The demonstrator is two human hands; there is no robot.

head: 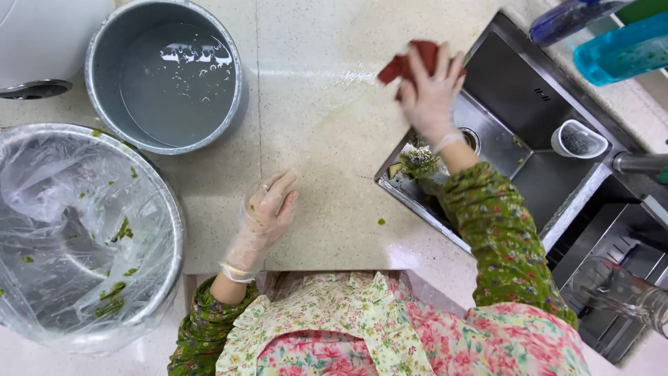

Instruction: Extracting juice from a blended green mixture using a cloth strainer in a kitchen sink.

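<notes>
Right hand (430, 94) grips red cloth (406, 64) beside blue bottle (621, 50).

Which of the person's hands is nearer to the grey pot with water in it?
The left. The left hand rests flat on the counter just below and right of the grey pot. The right hand, holding a red cloth, is farther off by the sink.

There is only one view, from a camera worn on the person's head. It looks almost straight down on the worktop (327, 132) from close above, with the person's own chest at the bottom edge. The worktop's near edge runs across the lower part of the picture. A sink (529, 118) fills the right side and two pots the left side.
</notes>
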